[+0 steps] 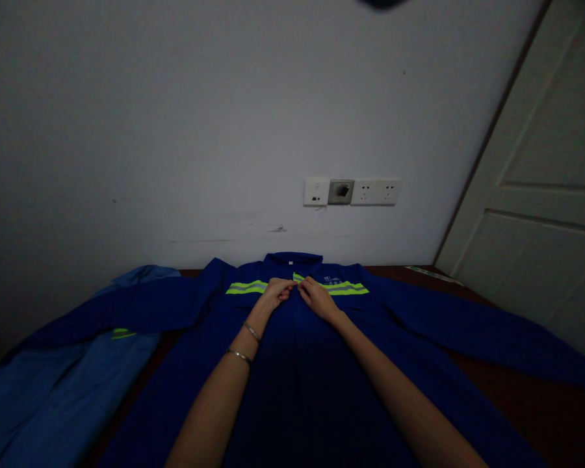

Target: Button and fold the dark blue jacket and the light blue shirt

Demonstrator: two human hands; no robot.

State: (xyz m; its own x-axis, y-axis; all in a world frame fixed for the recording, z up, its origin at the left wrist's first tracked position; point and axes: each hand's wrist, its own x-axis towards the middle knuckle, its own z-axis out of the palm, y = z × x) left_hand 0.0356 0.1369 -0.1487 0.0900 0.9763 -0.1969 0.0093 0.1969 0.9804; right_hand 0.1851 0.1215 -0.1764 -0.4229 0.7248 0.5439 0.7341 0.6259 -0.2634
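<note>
A dark blue work jacket (292, 351) lies spread out with its collar at the wall and both sleeves stretched sideways. A yellow-green and grey reflective band crosses its chest, and small white lettering shows at the right of the chest. My left hand (277, 290) is closed at the front opening, pinching the jacket's edge by the band. Right beside it, my right hand (314, 296) also has its fingers pressed together on the jacket front. What exactly lies between the fingertips is too small to make out. Two bracelets (246, 343) circle my left wrist and forearm.
A lighter blue garment (78, 396) lies under the jacket's left sleeve. The dark reddish surface (536, 403) beneath meets a pale wall (199, 130) with sockets (375, 192). A panelled door (541, 195) stands on the right, a thin strip (433, 275) near its foot.
</note>
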